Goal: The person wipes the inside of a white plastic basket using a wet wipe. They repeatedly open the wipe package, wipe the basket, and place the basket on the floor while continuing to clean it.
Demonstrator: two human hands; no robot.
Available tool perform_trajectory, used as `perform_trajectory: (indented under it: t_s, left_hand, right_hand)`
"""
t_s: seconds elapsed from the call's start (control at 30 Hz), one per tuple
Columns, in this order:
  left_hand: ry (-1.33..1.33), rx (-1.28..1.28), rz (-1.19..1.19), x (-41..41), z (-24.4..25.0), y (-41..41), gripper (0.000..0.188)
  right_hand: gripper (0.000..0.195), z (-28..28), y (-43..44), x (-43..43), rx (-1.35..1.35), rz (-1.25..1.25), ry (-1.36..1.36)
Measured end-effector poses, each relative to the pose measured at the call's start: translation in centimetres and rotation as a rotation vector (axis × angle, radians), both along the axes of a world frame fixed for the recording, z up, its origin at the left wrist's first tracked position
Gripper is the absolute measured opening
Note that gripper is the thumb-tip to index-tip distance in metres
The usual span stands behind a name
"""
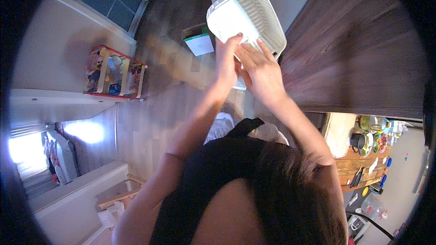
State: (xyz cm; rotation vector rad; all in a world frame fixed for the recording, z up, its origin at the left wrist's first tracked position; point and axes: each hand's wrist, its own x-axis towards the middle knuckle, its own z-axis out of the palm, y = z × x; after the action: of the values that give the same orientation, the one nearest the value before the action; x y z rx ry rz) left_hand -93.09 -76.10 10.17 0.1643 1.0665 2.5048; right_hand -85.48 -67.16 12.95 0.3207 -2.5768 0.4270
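A white perforated plastic basket (269, 18) is raised in front of me, tilted so that its inside faces me. Bright light washes out much of its left part. My left hand (227, 59) grips the near left edge, with the thumb lying over it. Beside it, my right hand (262, 69) has its fingers laid over the near rim and its thumb lower down. The two hands touch or nearly touch. What the fingers do behind the rim is hidden.
An open box with a white flap (200, 45) sits on the wood floor (163, 109). A red-framed shelf cart (114, 71) stands at the left wall. On the right are a dark wood-grain panel (344, 47) and a wooden counter (366, 167) with a pot, bowls and knives.
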Motion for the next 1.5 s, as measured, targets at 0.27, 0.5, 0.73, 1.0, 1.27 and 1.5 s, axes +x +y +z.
perform_trajectory:
  t_s: [0.27, 0.5, 0.73, 1.0, 1.27, 1.5]
  left_hand:
    - [-0.031, -0.183, -0.116, 1.2, -1.3, -2.3, 0.063]
    - [-0.301, -0.430, -0.318, 4.5, -1.7, -2.0, 0.065]
    - [-0.041, -0.521, -0.325, 8.7, -4.3, -2.0, 0.053]
    - [0.110, -0.632, -0.344, 9.8, -10.2, -2.2, 0.051]
    - [0.239, -0.656, -0.334, 11.3, -7.2, -1.7, 0.050]
    - [0.111, -0.680, -0.299, 10.5, -8.0, -2.2, 0.048]
  right_hand:
    - [0.025, 0.9, 4.3, 2.8, 0.460, 0.022, -0.169]
    - [0.012, 0.0, 2.8, 5.0, 0.142, -0.092, -0.284]
    - [0.037, -1.5, 1.9, 7.1, 0.047, -0.149, -0.070]
    - [0.049, -6.2, 0.7, 10.6, -0.221, 0.171, -0.559]
    - [0.053, -5.5, 0.8, 11.9, -0.185, 0.018, -0.534]
    - [0.047, -9.1, 0.5, 12.8, -0.545, 0.357, -0.699]
